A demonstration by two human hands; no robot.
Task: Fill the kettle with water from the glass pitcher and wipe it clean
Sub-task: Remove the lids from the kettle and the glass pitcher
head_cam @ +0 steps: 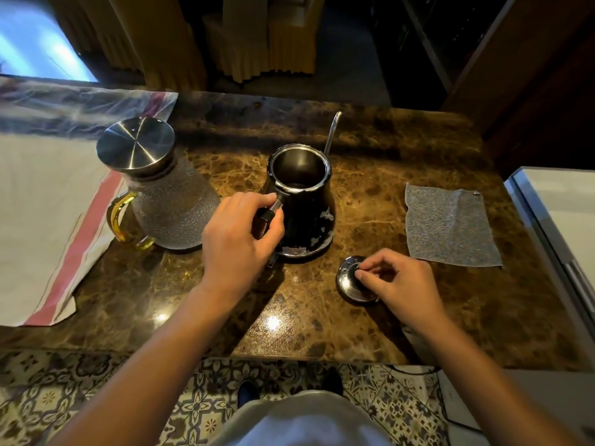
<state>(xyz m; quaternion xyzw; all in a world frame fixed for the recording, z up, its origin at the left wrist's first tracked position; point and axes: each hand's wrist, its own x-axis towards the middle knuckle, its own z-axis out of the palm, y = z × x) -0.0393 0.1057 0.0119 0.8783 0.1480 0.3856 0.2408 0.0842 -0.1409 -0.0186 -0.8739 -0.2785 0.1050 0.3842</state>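
Black kettle [302, 201] stands upright on its round base near the centre of the brown marble worktop [402, 149], mouth open w/ no lid on it; thin metal spout rises behind it. Left hand [240, 236] is curled around the kettle's handle at the near-left side, fingers wrapped on the grip, thumb on top by the rim. Right hand [397, 278] is to the right & nearer, fingers pinched closed on the knob of the shiny metal lid [349, 281], which rests on the worktop just in front-right of the kettle, apart from it.

Glass pitcher [170, 201] sits left of the kettle, just beside the left hand but not touching it: textured clear body, amber handle facing left, steel cap on top. Can't tell the water level inside. Its base is partly on the marble, next to a white cloth w/ red stripe [58, 214] covering the left side.

Grey wiping cloth [449, 225] lies flat on the worktop's right side, well apart from the kettle, beyond the right hand.
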